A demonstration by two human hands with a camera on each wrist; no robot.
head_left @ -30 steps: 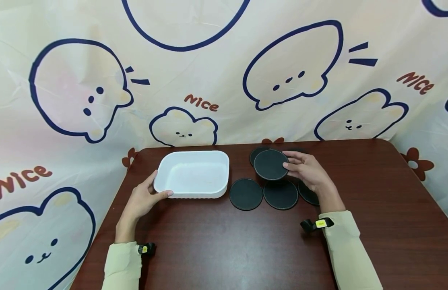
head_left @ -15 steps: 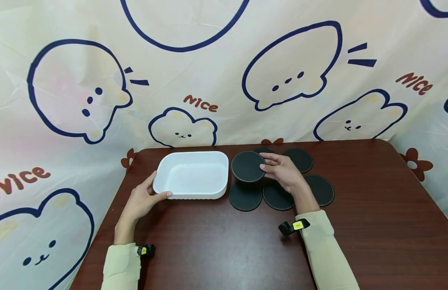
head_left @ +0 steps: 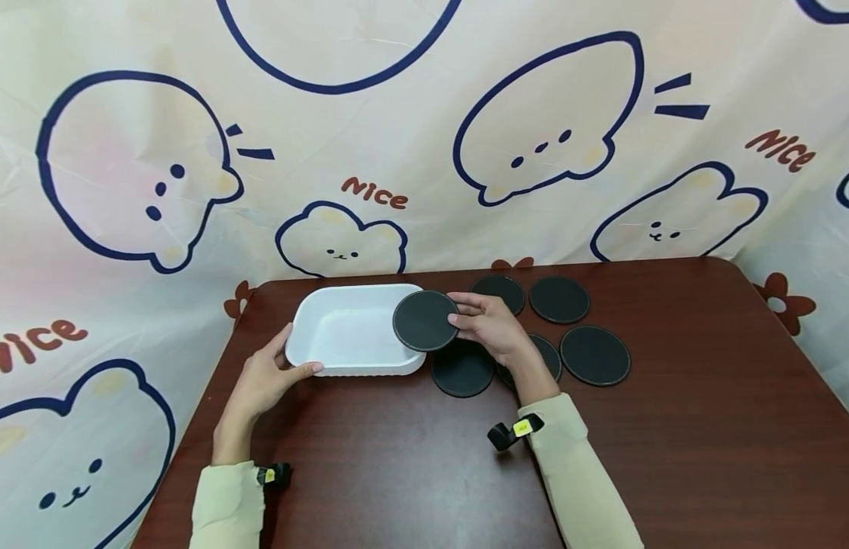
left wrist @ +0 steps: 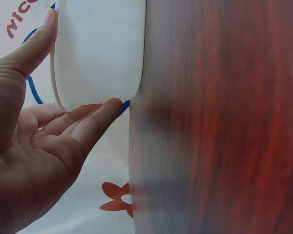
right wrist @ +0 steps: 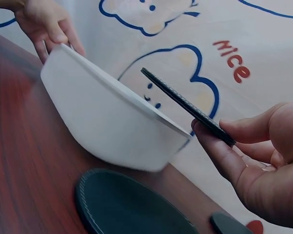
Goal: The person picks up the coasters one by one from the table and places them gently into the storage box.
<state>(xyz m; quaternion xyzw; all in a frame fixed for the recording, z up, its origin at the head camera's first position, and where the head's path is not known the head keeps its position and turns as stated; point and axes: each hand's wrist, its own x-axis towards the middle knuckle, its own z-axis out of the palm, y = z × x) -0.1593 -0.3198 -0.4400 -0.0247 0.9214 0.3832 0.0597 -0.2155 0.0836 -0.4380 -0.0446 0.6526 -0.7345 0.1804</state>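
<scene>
Cream cloth (head_left: 369, 137) with navy outlines hangs behind a dark-brown wood-grain table (head_left: 397, 457). The left hand (head_left: 262, 381) grips one end of a white rounded-rectangular tray (head_left: 342, 328). The right hand (head_left: 493, 329) pinches a round black coaster (head_left: 425, 321), overlapping the tray's other end in the head view; only the right wrist view shows it edge-on, apart from the tray. Five matching coasters (head_left: 596, 356) lie nearby.

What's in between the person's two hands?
In the head view, the white tub and a black disc are between them. The left hand holds the tub; the right hand pinches the disc.
</scene>
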